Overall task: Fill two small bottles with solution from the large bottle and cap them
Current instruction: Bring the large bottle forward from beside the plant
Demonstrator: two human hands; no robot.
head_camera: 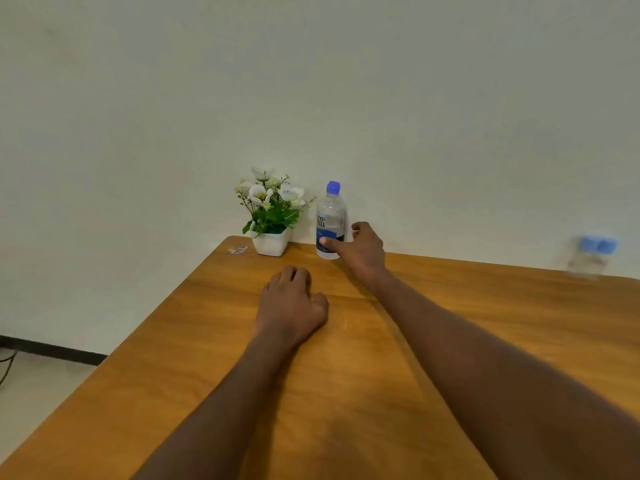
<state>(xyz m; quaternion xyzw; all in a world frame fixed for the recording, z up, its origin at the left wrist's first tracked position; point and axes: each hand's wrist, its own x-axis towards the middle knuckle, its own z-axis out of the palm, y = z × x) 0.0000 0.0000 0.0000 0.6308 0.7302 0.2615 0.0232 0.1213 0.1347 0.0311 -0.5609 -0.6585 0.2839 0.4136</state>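
The large clear bottle (330, 216) with a blue cap and a blue-and-white label stands upright at the table's far edge against the wall. My right hand (362, 249) reaches to its lower part; the thumb lies across the label and the fingers curl round its right side. My left hand (292, 301) rests on the wooden table (485, 323) nearer to me, fingers curled under, holding nothing. Two small clear bottles with blue caps (594, 254) stand side by side at the far right edge, blurred.
A white pot of white artificial flowers (272, 216) stands just left of the large bottle. A small sticker or wrapper (238, 250) lies at the table's far left corner. The floor with a cable (7, 368) shows beyond the left edge.
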